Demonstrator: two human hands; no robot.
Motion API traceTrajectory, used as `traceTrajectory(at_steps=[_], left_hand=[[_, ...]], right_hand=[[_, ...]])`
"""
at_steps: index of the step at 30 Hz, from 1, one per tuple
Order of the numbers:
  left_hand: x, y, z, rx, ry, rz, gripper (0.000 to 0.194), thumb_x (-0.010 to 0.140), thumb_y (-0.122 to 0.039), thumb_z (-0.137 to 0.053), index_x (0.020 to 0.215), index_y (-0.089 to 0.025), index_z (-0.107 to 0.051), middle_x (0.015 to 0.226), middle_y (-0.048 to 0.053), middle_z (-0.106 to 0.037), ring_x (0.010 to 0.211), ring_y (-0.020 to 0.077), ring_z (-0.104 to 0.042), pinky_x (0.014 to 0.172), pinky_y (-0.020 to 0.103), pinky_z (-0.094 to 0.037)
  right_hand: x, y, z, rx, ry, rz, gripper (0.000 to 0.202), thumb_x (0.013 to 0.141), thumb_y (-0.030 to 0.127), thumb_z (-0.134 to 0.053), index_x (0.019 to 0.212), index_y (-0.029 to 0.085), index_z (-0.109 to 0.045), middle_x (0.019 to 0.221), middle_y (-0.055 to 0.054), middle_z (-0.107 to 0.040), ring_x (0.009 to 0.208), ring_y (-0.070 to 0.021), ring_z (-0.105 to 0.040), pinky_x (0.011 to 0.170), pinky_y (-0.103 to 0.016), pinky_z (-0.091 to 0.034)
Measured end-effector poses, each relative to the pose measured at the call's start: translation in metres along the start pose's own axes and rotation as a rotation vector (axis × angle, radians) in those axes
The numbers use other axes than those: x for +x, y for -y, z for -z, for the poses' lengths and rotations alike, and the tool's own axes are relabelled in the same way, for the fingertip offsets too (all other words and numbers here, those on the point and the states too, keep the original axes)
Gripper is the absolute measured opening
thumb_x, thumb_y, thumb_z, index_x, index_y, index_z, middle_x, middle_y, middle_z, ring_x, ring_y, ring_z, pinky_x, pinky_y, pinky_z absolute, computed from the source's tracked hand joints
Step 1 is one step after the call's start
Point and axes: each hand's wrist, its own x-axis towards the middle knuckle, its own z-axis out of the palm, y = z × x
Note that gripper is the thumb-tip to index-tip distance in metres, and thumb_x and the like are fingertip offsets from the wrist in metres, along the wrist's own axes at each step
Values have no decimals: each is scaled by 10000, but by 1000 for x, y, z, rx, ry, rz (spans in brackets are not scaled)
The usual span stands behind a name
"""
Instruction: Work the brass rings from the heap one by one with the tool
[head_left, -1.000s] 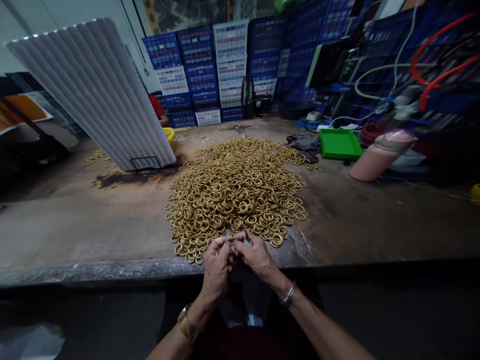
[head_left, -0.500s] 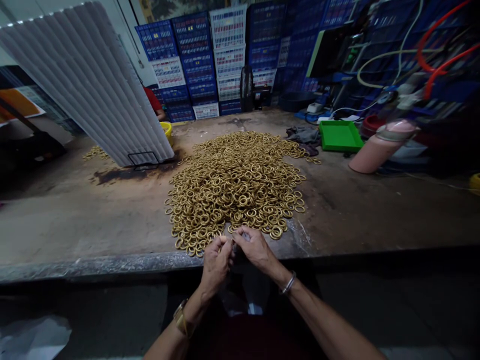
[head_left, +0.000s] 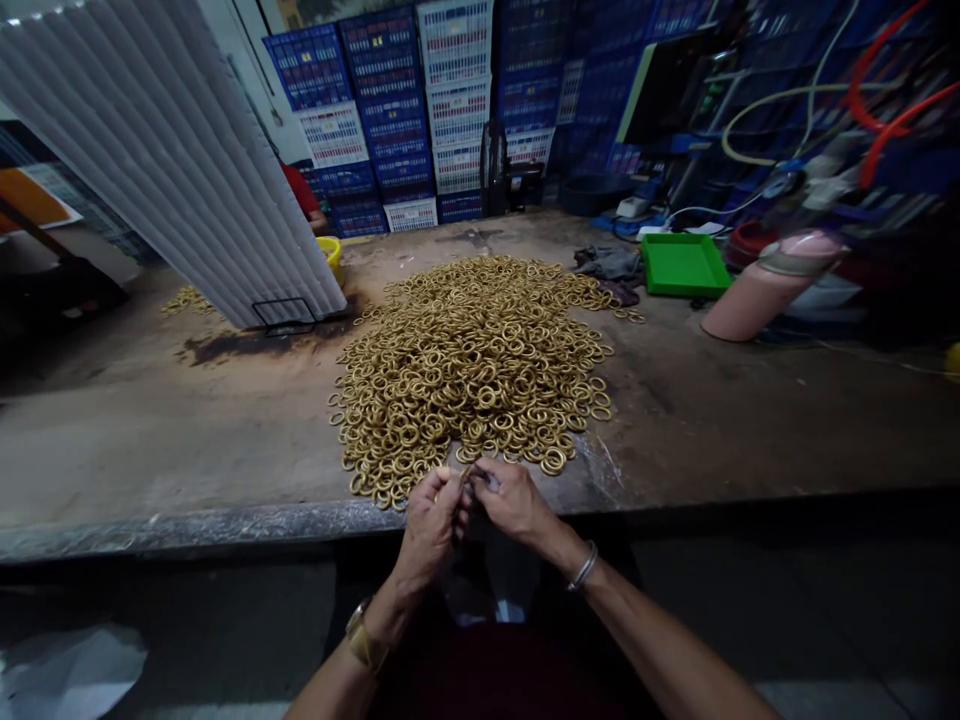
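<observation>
A big heap of gold-coloured metal rings (head_left: 480, 370) spreads over the worktable (head_left: 247, 430). At its near edge, my left hand (head_left: 433, 515) is closed, fingers curled round a gold-coloured ring (head_left: 466, 476) that shows only as a sliver. My right hand (head_left: 517, 502) meets it from the other side, thumb and fingers pinched on the same small ring. Most of what lies between the fingertips is hidden by them. Both hands hover just over the table's front edge, close to the nearest rings of the heap.
A tall white corrugated panel (head_left: 187, 160) leans on a wire stand at left. Beyond it are a yellow basin (head_left: 330, 256) and another person's red sleeve (head_left: 300, 190). A green tray (head_left: 684, 265) and a pink cylinder (head_left: 769, 290) stand at right. Stacked crates (head_left: 386, 125) line the back.
My right fingers have curled in closer against the left fingertips. The left hand stays nearly in place. The heap looks the same; the view has shifted slightly.
</observation>
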Motion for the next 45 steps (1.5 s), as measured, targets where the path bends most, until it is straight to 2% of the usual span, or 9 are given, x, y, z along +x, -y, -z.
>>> traceTrajectory(at_steps=[4, 12, 18, 21, 25, 30, 33, 39, 45], left_hand=[[-1, -4, -2, 84, -21, -26, 304, 749, -466, -545, 734, -168, -487, 590, -39, -501, 443, 50, -422, 404, 155, -312], [-4, -2, 2, 99, -6, -61, 294, 759, -448, -546, 692, -169, -483, 564, -50, -484, 445, 47, -408, 421, 161, -310], [-25, -5, 5, -163, 123, 65, 220, 804, -381, -523, 750, -175, -469, 613, -44, -497, 444, 41, -397, 395, 154, -285], [-26, -3, 5, -299, 117, 113, 210, 793, -354, -543, 751, -160, -475, 740, -4, -552, 466, 38, -409, 386, 156, -290], [-20, 1, 9, -402, 83, 177, 218, 779, -344, -561, 745, -141, -489, 807, 41, -584, 494, 46, -444, 393, 157, -296], [-19, -1, 16, -542, 113, 253, 181, 741, -308, -602, 799, -156, -522, 731, 15, -568, 518, 65, -481, 418, 163, -319], [-19, -2, 20, -610, 141, 291, 190, 723, -293, -616, 832, -150, -554, 711, 9, -551, 536, 71, -491, 424, 163, -324], [-17, -1, 20, -647, 126, 312, 182, 707, -292, -640, 720, -133, -553, 745, 26, -556, 601, 90, -524, 421, 156, -326], [-7, -5, 16, -638, 114, 311, 156, 689, -235, -661, 744, -148, -542, 722, 19, -561, 610, 102, -543, 406, 150, -319]], right_hand=[[-5, 3, 1, -166, 95, 53, 116, 712, 159, -457, 710, 180, -571, 592, 0, -566, 522, -104, -442, 506, -206, -263], [-3, 7, 3, -381, 187, 21, 156, 718, 131, -436, 791, 196, -558, 659, -11, -607, 587, -122, -509, 527, -219, -249], [4, 3, -1, -556, 65, -82, 176, 791, 211, -458, 942, 216, -547, 764, -26, -652, 693, -150, -585, 560, -233, -268], [7, 4, -5, -593, 10, -92, 189, 806, 245, -474, 986, 221, -526, 796, -25, -657, 732, -157, -599, 576, -231, -280], [12, 11, -8, -649, 31, -127, 225, 814, 268, -490, 1032, 213, -491, 805, -39, -660, 764, -169, -609, 586, -229, -294], [17, 14, -9, -724, 44, -183, 203, 817, 245, -479, 1016, 205, -470, 802, -51, -656, 765, -181, -611, 601, -236, -307], [18, 12, -8, -720, 44, -174, 188, 804, 224, -489, 991, 204, -478, 806, -56, -653, 750, -178, -608, 599, -238, -307], [17, 3, -2, -621, 5, -132, 154, 786, 225, -486, 928, 211, -545, 741, -47, -643, 679, -172, -583, 565, -241, -287], [18, -9, 11, -170, -83, -102, 188, 798, 291, -414, 741, 180, -554, 627, -4, -563, 567, -115, -484, 555, -214, -328]])
